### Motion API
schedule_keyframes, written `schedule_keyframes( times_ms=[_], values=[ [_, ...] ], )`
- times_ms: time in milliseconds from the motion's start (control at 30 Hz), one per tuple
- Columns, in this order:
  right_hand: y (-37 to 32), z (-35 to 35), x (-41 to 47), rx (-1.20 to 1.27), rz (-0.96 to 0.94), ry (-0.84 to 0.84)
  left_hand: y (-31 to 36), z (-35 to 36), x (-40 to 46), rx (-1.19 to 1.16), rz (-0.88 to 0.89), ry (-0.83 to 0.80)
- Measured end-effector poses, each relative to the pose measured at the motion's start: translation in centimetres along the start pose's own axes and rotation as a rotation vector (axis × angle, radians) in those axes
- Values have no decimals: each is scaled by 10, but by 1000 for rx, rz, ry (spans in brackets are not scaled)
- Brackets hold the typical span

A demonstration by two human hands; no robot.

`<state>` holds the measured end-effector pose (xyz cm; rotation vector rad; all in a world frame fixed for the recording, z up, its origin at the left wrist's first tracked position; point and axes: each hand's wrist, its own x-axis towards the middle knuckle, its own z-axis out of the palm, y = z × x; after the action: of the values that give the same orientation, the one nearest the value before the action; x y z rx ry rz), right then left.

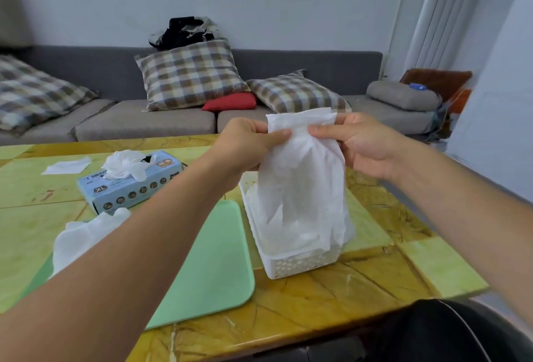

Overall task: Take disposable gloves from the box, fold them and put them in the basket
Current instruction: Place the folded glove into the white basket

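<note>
Above the basket point(291, 265) you hold one glove point(302, 177) hanging unfolded, left hand point(248, 142) and right hand point(363, 145) each pinching its top edge between thumb and fingers. Risk: the thin film may slip or bunch, spoiling the fold. The basket holds white gloves; more spill from the box point(129, 188) on the tabletop point(389, 275).

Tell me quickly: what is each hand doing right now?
Left hand: pinching the glove's top edge.
Right hand: pinching the same glove's top edge, above the basket.
</note>
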<state>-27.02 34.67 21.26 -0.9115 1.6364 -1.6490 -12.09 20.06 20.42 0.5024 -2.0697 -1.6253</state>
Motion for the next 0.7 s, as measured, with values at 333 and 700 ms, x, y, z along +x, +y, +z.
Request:
schedule_keyframes(
  times_ms=[333,700],
  values=[
    [-6,-4,86,39,-169,75,11,-14,79,-50,109,84],
    [115,-34,38,-740,-104,-304,-121,-3,33,770,219,-385]
  ],
)
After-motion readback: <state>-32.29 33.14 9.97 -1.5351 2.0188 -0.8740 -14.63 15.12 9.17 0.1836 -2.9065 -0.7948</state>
